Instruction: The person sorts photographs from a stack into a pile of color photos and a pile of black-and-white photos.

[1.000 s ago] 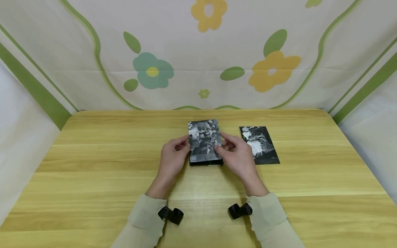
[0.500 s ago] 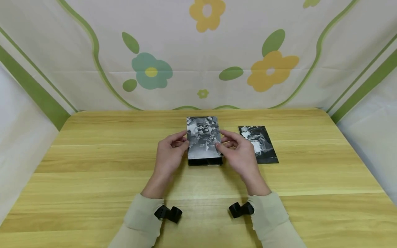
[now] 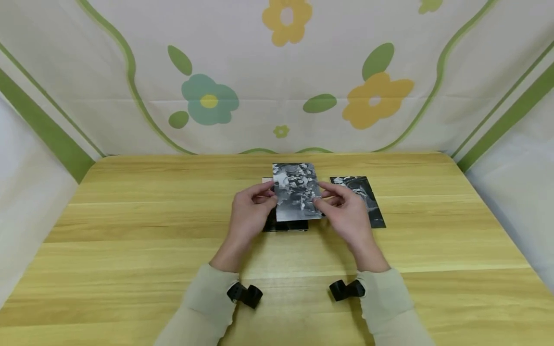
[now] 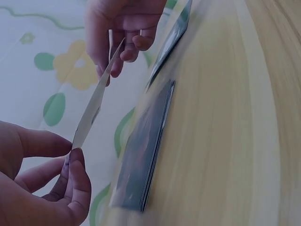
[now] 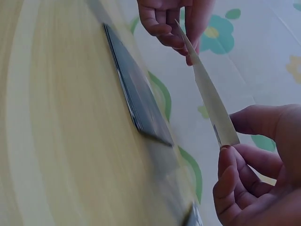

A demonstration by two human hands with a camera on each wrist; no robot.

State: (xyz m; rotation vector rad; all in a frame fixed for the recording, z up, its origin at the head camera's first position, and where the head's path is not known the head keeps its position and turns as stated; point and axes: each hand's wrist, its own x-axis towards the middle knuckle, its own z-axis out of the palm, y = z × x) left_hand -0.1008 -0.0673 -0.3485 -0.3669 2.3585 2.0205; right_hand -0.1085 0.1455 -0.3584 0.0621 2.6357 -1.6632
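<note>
Pointing away, photo long axis, btwn both hands

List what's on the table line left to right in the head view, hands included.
left hand → stack of photos on the table, mostly hidden → lifted photo pinched by both hands → right hand → single photo lying flat.

Both arms wear long sleeves of pale beige fabric, the left sleeve and the right sleeve ending in plain cuffs at the wrists. A small black camera unit sits under each cuff: left unit, right unit. Both hands are bare, without gloves or rings.
</note>
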